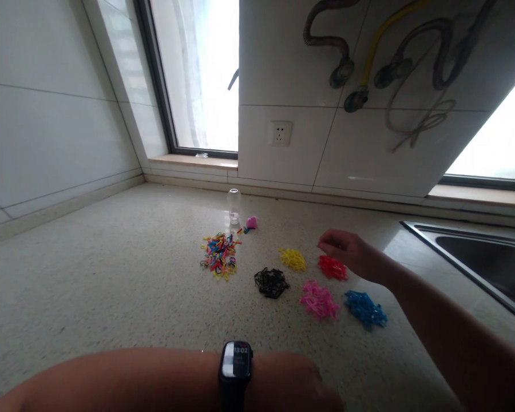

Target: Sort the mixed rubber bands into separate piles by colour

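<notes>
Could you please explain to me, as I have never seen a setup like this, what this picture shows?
There is no robot here, only a person's two bare hands. The single picture comes from a camera worn on the head, looking forward and down.

On the speckled counter lie piles of what look like small rubber bands: a mixed pile, and yellow, black, red, pink and blue ones. A clear bottle stands behind them, and a sink is at the right.

The right hand is at the red pile; whether it holds anything is unclear. The left hand, below a watch on that wrist, shows no visible object.
</notes>
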`<state>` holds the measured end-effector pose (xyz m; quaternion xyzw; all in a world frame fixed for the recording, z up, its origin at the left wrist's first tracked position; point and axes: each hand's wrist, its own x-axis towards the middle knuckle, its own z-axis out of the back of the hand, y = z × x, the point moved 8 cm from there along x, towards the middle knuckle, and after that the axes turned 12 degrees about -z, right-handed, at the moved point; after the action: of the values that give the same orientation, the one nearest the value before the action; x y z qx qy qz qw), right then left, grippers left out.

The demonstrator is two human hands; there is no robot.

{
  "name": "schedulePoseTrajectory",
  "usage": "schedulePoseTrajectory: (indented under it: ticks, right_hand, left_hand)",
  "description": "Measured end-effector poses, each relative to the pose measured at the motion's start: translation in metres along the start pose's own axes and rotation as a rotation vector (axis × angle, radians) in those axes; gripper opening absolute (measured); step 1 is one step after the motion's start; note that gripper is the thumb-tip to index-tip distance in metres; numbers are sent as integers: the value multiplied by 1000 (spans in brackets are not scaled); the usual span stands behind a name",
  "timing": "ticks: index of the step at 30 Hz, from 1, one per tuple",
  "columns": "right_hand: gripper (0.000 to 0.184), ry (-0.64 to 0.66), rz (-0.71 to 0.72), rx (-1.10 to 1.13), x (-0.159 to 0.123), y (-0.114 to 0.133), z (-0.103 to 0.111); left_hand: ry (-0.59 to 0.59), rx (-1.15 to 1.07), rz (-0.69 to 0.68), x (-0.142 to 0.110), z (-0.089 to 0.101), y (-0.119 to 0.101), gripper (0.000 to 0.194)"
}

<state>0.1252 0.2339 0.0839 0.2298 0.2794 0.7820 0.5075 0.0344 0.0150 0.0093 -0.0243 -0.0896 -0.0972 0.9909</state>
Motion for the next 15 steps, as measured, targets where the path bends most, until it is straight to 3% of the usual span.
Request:
schedulePoseTrajectory:
  ticks: [4,8,11,15]
  right_hand:
    - [26,55,142,-164,23,53,-28]
    - [20,72,213,-362,54,90,-63]
    - [23,47,206,-564,78,100,-91]
    - [27,51,135,-732,102,95,-121]
  left_hand:
    - [28,-22,-10,1,-5,1,21]
    - [22,-43,1,1,-6,3,20]
    - [25,-58,6,0,-5,5,22]
    - [18,-77,-8,1,-6,5,24]
